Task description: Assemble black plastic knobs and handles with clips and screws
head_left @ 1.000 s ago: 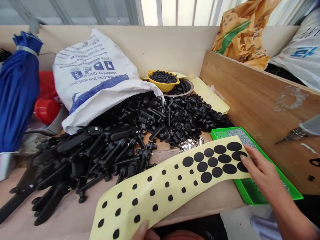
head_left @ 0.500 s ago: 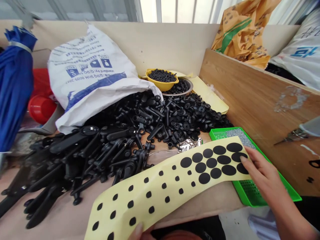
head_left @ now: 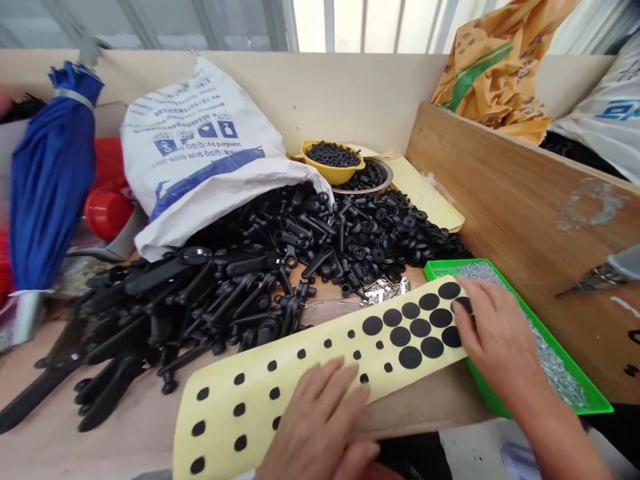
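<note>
A long pale yellow sheet point(head_left: 320, 363) with black round stickers lies across the near edge of the table. My left hand point(head_left: 320, 420) rests flat on its middle, fingers stretched out. My right hand point(head_left: 493, 327) lies on the sheet's right end, fingertips pressed on the large black discs point(head_left: 420, 327); whether it pinches one I cannot see. Small black dots cover the sheet's left part.
A big heap of black plastic parts point(head_left: 240, 280) spills from a white sack point(head_left: 200, 160). A green tray point(head_left: 550, 360) with small metal pieces sits at the right, beside a wooden board point(head_left: 510, 200). A yellow bowl point(head_left: 335, 163), a blue umbrella point(head_left: 45, 187) and a red container point(head_left: 107, 213) stand behind.
My left hand has moved up from the sheet's lower edge onto its middle and lies flat. My right hand has slid left over the large discs. The sheet lies flatter.
</note>
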A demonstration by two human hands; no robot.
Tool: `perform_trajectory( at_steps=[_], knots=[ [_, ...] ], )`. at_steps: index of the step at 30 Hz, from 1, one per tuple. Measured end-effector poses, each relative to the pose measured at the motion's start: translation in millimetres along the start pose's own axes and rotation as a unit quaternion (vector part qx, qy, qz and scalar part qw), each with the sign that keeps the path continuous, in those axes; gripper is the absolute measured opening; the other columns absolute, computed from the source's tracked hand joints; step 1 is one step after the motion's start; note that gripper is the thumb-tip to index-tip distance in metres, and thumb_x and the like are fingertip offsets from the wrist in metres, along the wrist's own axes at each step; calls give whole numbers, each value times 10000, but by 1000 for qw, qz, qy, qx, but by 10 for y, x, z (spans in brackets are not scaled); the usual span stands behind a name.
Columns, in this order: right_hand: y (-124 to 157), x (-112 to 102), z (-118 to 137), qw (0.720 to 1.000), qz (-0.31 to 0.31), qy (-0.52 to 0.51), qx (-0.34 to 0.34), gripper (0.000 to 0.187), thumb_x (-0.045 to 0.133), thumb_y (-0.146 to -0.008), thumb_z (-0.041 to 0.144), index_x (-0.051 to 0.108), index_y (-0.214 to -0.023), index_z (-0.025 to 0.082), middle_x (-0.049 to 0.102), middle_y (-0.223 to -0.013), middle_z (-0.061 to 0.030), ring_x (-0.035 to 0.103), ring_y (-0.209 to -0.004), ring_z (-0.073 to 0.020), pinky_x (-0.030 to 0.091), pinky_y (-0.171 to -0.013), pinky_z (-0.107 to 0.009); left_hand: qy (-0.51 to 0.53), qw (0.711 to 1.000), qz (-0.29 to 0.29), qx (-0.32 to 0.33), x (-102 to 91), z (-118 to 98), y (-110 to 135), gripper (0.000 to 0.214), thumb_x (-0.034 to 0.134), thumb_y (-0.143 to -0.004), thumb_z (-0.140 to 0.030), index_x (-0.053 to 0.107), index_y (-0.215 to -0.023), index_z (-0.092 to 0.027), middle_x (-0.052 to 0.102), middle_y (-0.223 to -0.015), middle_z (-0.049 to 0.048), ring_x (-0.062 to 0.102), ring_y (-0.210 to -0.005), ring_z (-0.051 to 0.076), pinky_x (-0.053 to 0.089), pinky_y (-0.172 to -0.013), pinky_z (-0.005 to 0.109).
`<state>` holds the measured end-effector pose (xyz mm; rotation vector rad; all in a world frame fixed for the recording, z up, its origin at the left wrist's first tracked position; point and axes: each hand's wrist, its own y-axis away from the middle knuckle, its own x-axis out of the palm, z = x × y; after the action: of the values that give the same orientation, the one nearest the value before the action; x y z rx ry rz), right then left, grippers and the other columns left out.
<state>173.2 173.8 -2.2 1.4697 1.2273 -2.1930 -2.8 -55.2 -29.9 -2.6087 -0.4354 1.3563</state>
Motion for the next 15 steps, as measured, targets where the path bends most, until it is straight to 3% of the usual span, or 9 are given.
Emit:
perform_trajectory(
  at_steps=[3, 5, 10, 15],
  knots=[
    [79, 101, 382, 983, 103, -152, -31, 255, 370, -949, 265, 551, -1106, 180, 596, -1084, -117, 583, -970, -231, 493, -821, -352, -133, 987, 83, 46, 73, 68, -191, 306, 565, -860, -358, 618, -1107, -186, 605, -1244, 138, 544, -1129, 326, 464, -912, 498],
    [162, 236, 549, 974, 135, -179, -37, 227, 375, -946, 234, 560, -1070, 189, 612, -1041, -98, 588, -944, -222, 496, -813, -354, -167, 979, 95, 72, 160, 92, -190, 347, 600, -827, -399, 609, -1090, -174, 598, -1248, 148, 537, -1126, 345, 489, -847, 470],
    [301, 537, 623, 982, 119, -139, -45, 195, 404, -921, 192, 579, -1002, 169, 594, -998, -106, 561, -910, -251, 480, -786, -400, -158, 978, 119, 72, 204, 99, -101, 317, 589, -835, -349, 585, -1102, -178, 580, -1277, 127, 536, -1112, 317, 483, -837, 437],
    [345, 632, 640, 989, 86, -108, -59, 146, 436, -894, 154, 572, -947, 148, 560, -963, -115, 518, -855, -259, 444, -768, -425, -168, 973, 155, 21, 148, 90, -291, 345, 550, -871, -328, 534, -1187, -189, 503, -1374, 102, 479, -1183, 309, 449, -902, 454]
  ],
)
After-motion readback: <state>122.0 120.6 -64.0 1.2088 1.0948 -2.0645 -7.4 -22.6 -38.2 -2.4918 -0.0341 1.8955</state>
